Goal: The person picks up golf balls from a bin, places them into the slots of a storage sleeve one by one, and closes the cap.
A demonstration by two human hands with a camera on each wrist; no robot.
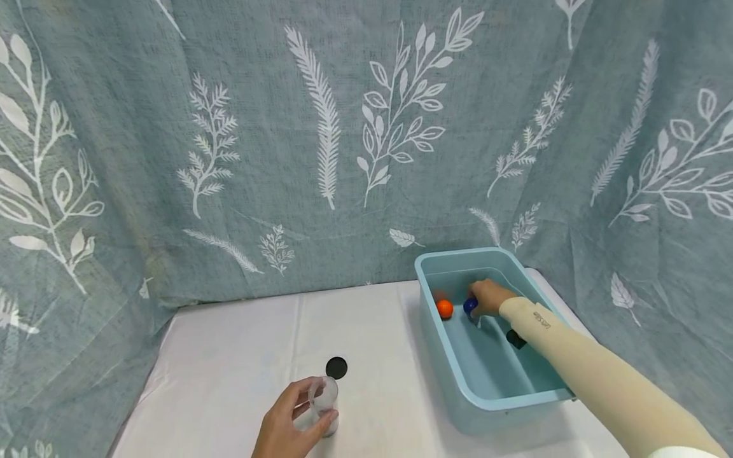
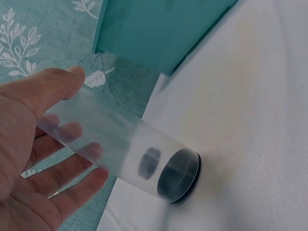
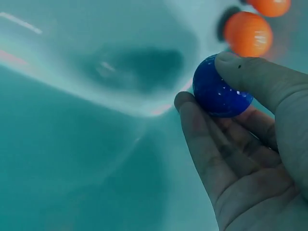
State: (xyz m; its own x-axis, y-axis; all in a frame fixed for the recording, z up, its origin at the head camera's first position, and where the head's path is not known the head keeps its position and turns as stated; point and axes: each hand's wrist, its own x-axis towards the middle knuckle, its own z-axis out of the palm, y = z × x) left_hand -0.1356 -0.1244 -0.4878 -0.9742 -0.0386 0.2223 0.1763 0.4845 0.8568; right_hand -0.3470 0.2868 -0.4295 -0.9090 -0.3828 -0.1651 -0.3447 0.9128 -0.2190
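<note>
My left hand (image 1: 294, 416) holds a clear plastic tube (image 1: 324, 404) near its upper end, thumb on one side and fingers on the other. In the left wrist view, the tube (image 2: 122, 137) slants down to a black round end (image 2: 179, 175) at the white tabletop. Just beyond the tube lies a flat black disc (image 1: 336, 367). Over in the blue bin (image 1: 452, 375), my right hand (image 1: 489, 297) pinches a shiny dark blue ball (image 3: 220, 89) between thumb and fingers. An orange ball (image 1: 444, 309) lies close by, left of the blue one.
A small black object (image 1: 515, 339) sits in the bin, partly behind my right forearm. In the right wrist view, another orange round shape (image 3: 272, 5) shows at the top edge. A grey-green leaf-print curtain (image 1: 343, 159) hangs behind the white table (image 1: 240, 343).
</note>
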